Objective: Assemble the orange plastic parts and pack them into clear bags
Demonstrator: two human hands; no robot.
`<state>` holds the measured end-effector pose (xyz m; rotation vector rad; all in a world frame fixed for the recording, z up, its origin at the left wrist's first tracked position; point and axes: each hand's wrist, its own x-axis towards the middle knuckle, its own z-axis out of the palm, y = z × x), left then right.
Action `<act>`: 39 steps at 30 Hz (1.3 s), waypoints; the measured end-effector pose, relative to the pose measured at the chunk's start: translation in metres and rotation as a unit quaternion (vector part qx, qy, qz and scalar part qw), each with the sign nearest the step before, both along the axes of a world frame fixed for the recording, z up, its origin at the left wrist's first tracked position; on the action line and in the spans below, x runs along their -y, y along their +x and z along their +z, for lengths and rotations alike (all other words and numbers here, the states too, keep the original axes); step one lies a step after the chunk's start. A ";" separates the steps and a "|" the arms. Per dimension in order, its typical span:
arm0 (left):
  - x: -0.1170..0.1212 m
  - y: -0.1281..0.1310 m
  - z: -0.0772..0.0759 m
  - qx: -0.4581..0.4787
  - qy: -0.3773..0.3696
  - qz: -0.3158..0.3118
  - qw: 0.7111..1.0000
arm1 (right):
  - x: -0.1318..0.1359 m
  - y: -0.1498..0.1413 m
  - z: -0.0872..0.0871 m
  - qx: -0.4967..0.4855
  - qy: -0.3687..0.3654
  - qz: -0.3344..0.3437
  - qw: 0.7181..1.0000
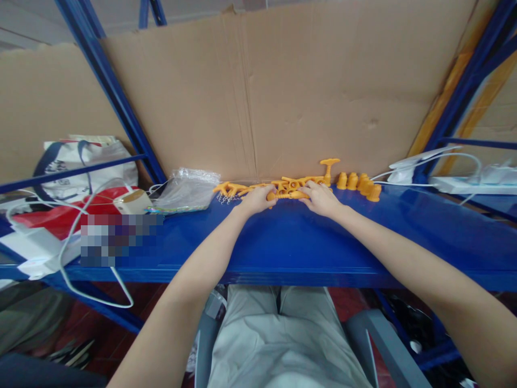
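My left hand [258, 200] is closed around the left end of a yellow plastic piece [287, 195] near the back of the blue shelf. The fingers of my right hand [321, 199] close on the right end of the same piece. Behind and between the hands lies a row of yellow plastic parts [291, 185] with round holes. Left of my left hand lie several yellow corkscrews [226, 189] with metal spirals. One yellow T-shaped handle [330, 168] stands upright behind my right hand. Several yellow bell-shaped cups [353, 181] line up to its right.
Clear plastic bags [188, 188] lie left of the corkscrews. Further left are a red bag [52, 218], a white tote bag [97, 164], and a white cable [64, 253] hanging over the shelf edge. Cardboard [302, 91] closes off the back. A power strip [460, 186] lies at right.
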<state>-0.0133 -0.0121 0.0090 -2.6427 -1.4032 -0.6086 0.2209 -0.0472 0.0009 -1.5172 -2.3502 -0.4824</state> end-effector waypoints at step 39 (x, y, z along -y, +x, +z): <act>-0.003 0.004 -0.010 0.075 0.118 0.015 0.990 | -0.033 0.023 -0.012 -0.506 -0.263 0.226 0.790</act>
